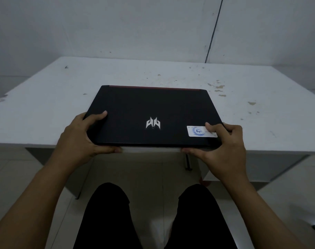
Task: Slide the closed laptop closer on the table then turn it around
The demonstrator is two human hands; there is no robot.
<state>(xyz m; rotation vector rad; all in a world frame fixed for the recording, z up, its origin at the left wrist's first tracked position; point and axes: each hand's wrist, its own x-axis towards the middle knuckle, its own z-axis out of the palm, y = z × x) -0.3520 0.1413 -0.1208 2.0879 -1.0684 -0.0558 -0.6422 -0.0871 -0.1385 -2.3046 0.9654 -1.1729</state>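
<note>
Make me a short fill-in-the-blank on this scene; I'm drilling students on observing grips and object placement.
1. The laptop lid is ____ (open/closed).
2. The right hand has its thumb on a white ____ stuck to the lid.
3. The left hand grips the laptop's near-____ corner.
4. The laptop's near edge lies at the table's ____ edge.

Missing words: closed; sticker; left; near

Closed laptop (149,112) lying on the table (251,123), its near edge overhanging the table's front edge. Left hand (81,137) at near-left corner, right hand (223,142) at near-right corner, over a sticker (198,131).
</note>
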